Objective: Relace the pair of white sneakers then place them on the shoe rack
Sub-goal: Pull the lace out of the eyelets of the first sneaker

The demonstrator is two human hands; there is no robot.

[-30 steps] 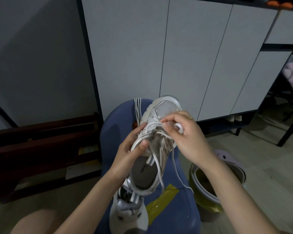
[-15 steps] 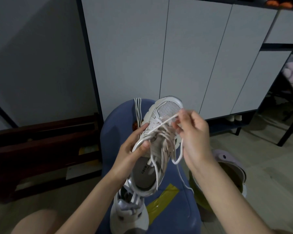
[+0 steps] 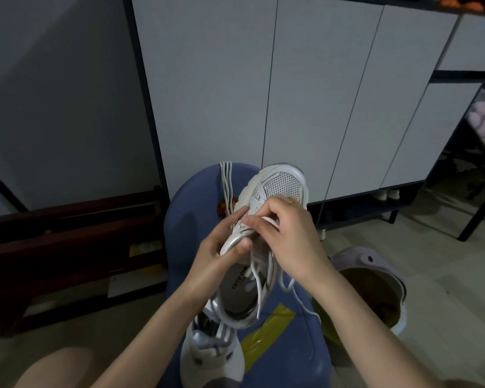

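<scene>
A white sneaker (image 3: 280, 183) with a mesh toe is held up over a blue stool (image 3: 286, 354), toe pointing away. My left hand (image 3: 221, 247) grips its silver side edge near the eyelets. My right hand (image 3: 289, 236) pinches the white lace (image 3: 256, 278) at the eyelets in the middle of the shoe; loose lace ends hang down over the insole. The second white sneaker (image 3: 210, 357) stands on the stool just below the held one, heel toward me. A spare white lace (image 3: 226, 186) lies draped over the stool's far edge.
A white cabinet (image 3: 291, 93) with tall doors stands behind the stool, shoes showing in its low open shelf (image 3: 384, 196). A lilac-rimmed bin (image 3: 375, 264) sits on the floor at right. Dark wooden boards (image 3: 67, 233) lie at left. Yellow tape (image 3: 266, 331) is stuck on the stool.
My right hand pulled the lace out to the right, then came back left onto the eyelets beside my left thumb. The sneaker stayed held in place.
</scene>
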